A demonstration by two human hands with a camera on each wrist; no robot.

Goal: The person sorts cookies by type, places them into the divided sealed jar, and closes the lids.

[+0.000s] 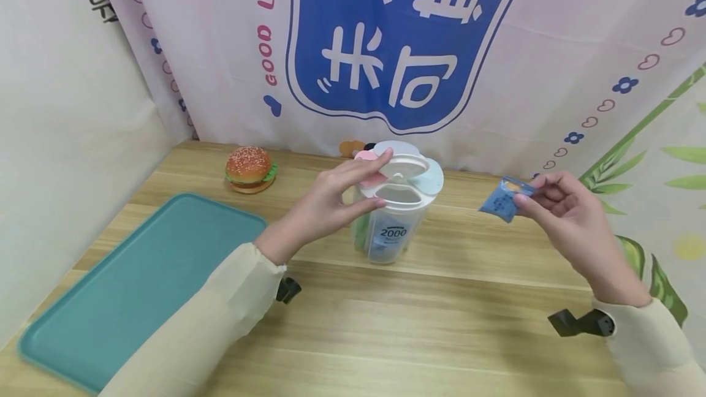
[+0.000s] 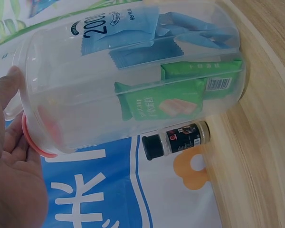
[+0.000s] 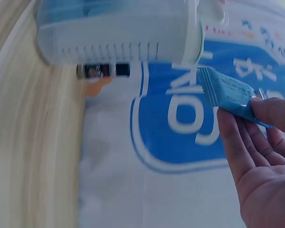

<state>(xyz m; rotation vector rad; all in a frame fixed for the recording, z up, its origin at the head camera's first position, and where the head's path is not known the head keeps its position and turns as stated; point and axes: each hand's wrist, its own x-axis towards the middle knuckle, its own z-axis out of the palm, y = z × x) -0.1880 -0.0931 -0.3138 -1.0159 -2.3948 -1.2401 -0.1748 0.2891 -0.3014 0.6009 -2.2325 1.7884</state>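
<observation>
A clear divided storage container (image 1: 388, 234) marked "2000" stands upright on the table, with one flap (image 1: 405, 167) of its pink, blue and white lid raised. My left hand (image 1: 339, 193) holds the lid at its left side, index finger by the raised flap and thumb at the front rim. Through the wall in the left wrist view show blue snack packets (image 2: 147, 52) and green snack packets (image 2: 166, 97) in separate compartments. To the right, my right hand (image 1: 570, 219) pinches a small blue snack packet (image 1: 504, 199) between thumb and fingers, in the air and apart from the container.
A teal tray (image 1: 138, 287) lies at the left. Behind it sits a toy hamburger (image 1: 249, 169). In the left wrist view a black-capped spice bottle (image 2: 178, 139) stands behind the container. A printed cloth (image 1: 220, 48) hangs along the table's back edge.
</observation>
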